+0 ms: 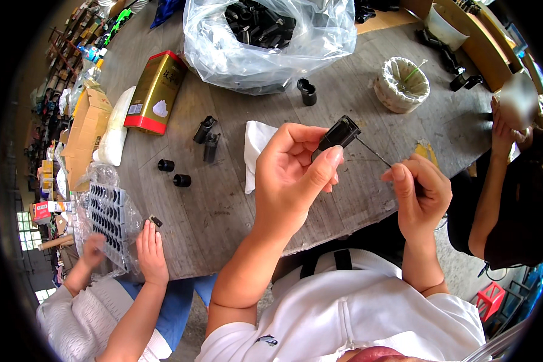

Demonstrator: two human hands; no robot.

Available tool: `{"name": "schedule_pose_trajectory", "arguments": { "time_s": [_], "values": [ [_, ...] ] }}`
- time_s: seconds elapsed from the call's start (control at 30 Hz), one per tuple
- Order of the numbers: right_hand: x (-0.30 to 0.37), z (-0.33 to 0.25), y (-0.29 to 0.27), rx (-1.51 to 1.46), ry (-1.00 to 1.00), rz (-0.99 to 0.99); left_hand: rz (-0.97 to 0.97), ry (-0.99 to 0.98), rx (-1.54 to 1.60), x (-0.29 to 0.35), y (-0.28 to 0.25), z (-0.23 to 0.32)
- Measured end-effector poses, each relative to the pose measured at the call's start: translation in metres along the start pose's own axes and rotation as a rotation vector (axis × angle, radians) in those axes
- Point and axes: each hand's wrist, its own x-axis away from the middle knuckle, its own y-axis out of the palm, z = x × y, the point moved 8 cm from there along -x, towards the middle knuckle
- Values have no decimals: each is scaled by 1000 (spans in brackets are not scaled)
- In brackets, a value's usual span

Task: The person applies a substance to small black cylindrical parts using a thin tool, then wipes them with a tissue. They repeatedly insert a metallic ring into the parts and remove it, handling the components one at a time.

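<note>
Above the grey table (pixel 223 241), my left hand (pixel 289 175) grips a black plastic housing (pixel 342 131) between thumb and fingers, its end tilted up to the right. My right hand (pixel 423 196) pinches a thin dark rod (pixel 374 151), whose far tip meets the end of the housing. Whether the tip goes inside I cannot tell. Behind my left hand lies a white tissue (pixel 254 145). Further left are two black plastic pieces (pixel 204 130) and two short black cylinders (pixel 182 180). Another black piece (pixel 308 93) stands beyond the housing.
A clear plastic bag (pixel 217 60) full of black parts sits at the back, beside a gold-and-red tin (pixel 157 90). At right stands a plastic-lined tub (pixel 392 99). A co-worker's hands (pixel 152 256) are by a tray of black curved pieces (pixel 107 223); another person (pixel 507 199) sits at right.
</note>
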Motion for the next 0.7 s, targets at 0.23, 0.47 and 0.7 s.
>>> {"name": "schedule_pose_trajectory", "arguments": {
  "time_s": [0.23, 0.47, 0.7],
  "values": [
    [-15, 0, -40, 7, -124, 337, 31, 1, -37, -1, 1, 1],
    [-62, 27, -46, 476, -113, 251, 112, 181, 36, 4, -10, 23],
    [-68, 26, -30, 714, -154, 133, 238, 521, 58, 31, -52, 105]
  ]
}}
